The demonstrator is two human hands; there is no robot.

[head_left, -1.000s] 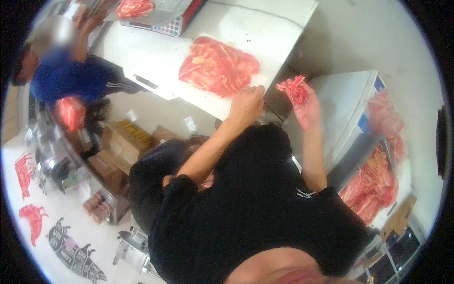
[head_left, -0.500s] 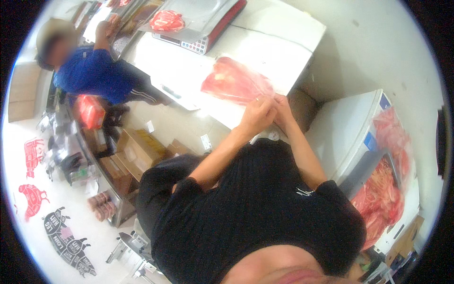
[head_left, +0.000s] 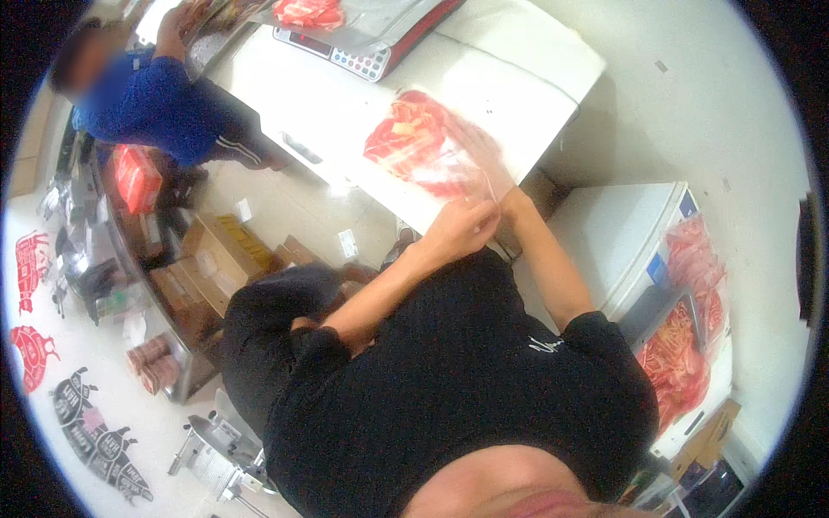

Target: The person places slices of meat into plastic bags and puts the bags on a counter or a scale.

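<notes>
A clear plastic bag of sliced red meat (head_left: 413,142) lies flat on the white table (head_left: 332,121), its mouth end toward me. My left hand (head_left: 465,228) is closed in a pinch on the bag's near end. Along the right side of the bag, my right hand (head_left: 490,164) is stretched out, its fingers long and slightly blurred. It touches the plastic; whether the fingers lie over or inside the film I cannot tell.
Beyond the bag stands a scale (head_left: 358,56) with meat (head_left: 308,13) on its tray. At right, a white chest (head_left: 613,233) is beside a large heap of meat (head_left: 682,363). A co-worker in a blue shirt (head_left: 164,112) stands at left, near cardboard boxes (head_left: 211,255).
My right hand has left its pinch beside my left hand and reached forward along the bag with fingers extended. My left hand still holds the near end. The view has shifted slightly.
</notes>
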